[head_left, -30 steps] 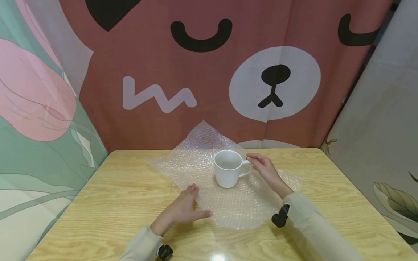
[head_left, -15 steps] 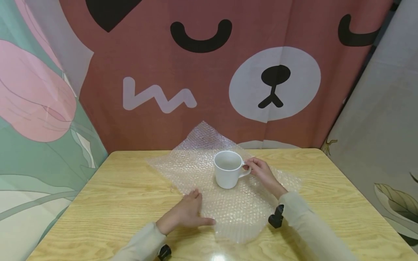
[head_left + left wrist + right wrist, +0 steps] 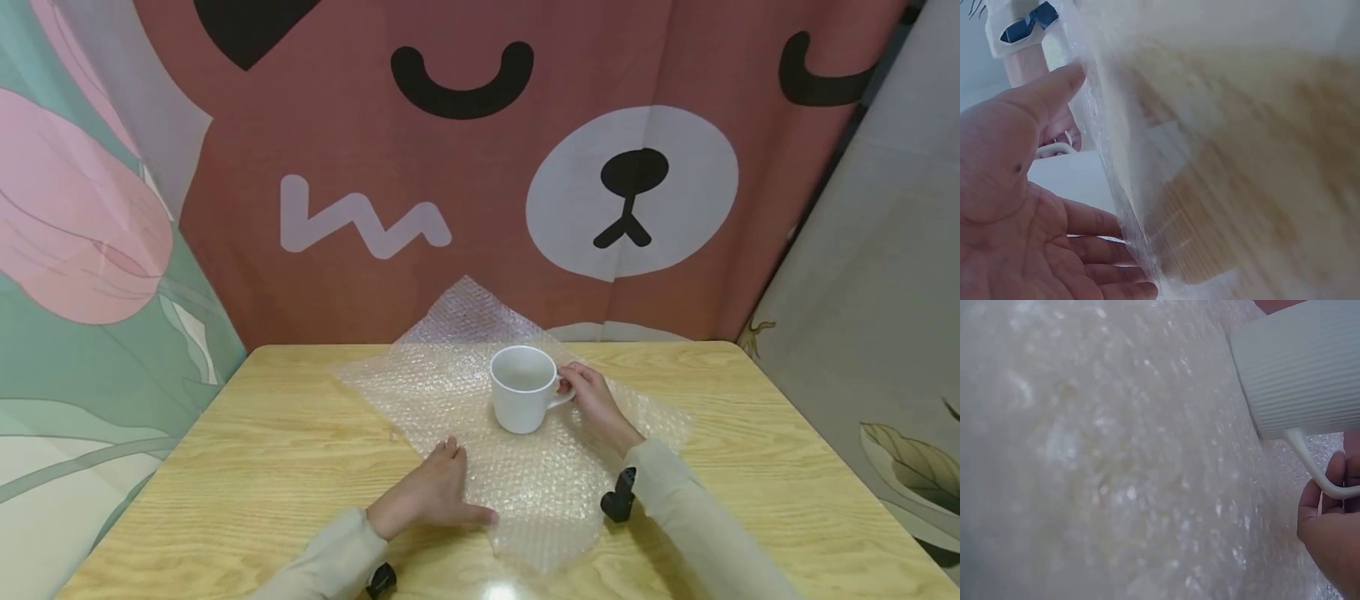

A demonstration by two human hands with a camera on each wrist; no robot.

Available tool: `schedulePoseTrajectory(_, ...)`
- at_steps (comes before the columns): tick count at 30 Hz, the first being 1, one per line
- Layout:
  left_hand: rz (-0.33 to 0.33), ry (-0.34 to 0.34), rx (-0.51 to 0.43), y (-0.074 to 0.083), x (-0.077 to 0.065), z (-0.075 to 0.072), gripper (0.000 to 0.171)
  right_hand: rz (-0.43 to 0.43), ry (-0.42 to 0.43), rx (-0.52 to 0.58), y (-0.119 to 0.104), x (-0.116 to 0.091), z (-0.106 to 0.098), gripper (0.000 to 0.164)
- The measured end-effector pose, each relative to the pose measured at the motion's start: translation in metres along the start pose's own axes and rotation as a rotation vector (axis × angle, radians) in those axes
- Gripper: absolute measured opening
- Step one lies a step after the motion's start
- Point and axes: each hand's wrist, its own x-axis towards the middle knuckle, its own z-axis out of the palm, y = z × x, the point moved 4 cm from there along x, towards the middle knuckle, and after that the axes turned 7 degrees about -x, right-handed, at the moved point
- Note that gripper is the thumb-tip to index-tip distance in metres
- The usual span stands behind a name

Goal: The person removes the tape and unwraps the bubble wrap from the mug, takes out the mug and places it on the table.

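A white mug stands upright on a sheet of clear bubble wrap. Its ribbed side shows in the right wrist view, where the curled fingers of my right hand hold the handle. In the head view that right hand is at the mug's right side. My left hand is nearer to me, at the left edge of the wrap. Its fingers are straight and its thumb is spread; in the left wrist view, the fingertips of the left hand touch the wrap's edge.
The wrap lies on a wood-grain table, one corner rising at the back against a red-brown curtain with a bear print. Other printed curtains hang at both sides. Each wrist wears a black camera.
My right hand has moved left from beside the mug and taken its handle. The left hand has shifted slightly right and nearer to me. The wrap's near corner now reaches further toward me.
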Motion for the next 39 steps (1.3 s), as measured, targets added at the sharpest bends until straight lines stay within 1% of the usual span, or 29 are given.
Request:
schedulePoseTrajectory(7, 0.000, 0.016, 0.048, 0.003, 0.001, 0.002, 0.109, -0.005, -0.032, 0.195, 0.000, 0.000, 0.005, 0.031)
schedulePoseTrajectory(11, -0.018, 0.014, 0.051, 0.004, 0.001, 0.001, 0.110, 0.002, -0.009, 0.340, 0.001, -0.001, 0.010, 0.035)
schedulePoseTrajectory(13, -0.026, 0.010, 0.054, 0.004, 0.001, 0.001, 0.110, 0.016, 0.015, 0.367, 0.002, -0.002, 0.011, 0.036)
schedulePoseTrajectory(15, -0.033, 0.007, 0.054, 0.003, 0.001, 0.001, 0.110, 0.033, 0.034, 0.351, 0.002, -0.004, 0.013, 0.034)
schedulePoseTrajectory(18, -0.044, 0.005, 0.057, 0.004, 0.001, 0.001, 0.110, 0.052, 0.052, 0.292, 0.001, -0.008, 0.013, 0.033)
schedulePoseTrajectory(21, -0.057, 0.006, 0.063, 0.005, 0.001, 0.001, 0.110, 0.042, 0.051, 0.269, 0.001, -0.010, 0.013, 0.033)
schedulePoseTrajectory(25, -0.072, 0.007, 0.073, 0.007, 0.000, 0.000, 0.110, 0.030, 0.061, 0.279, 0.002, -0.012, 0.012, 0.032)
schedulePoseTrajectory(28, -0.079, 0.011, 0.078, 0.008, 0.000, 0.000, 0.109, 0.030, 0.091, 0.286, 0.002, -0.014, 0.011, 0.031)
schedulePoseTrajectory(31, -0.077, 0.028, 0.099, 0.009, -0.001, 0.000, 0.108, 0.025, 0.118, 0.305, -0.001, -0.014, 0.007, 0.031)
schedulePoseTrajectory(35, -0.067, 0.063, 0.127, 0.010, -0.002, 0.001, 0.106, 0.038, 0.148, 0.303, -0.009, -0.017, 0.000, 0.030)
schedulePoseTrajectory(39, -0.067, 0.094, 0.112, 0.009, -0.003, 0.000, 0.102, 0.058, 0.171, 0.303, -0.019, -0.021, -0.010, 0.030)
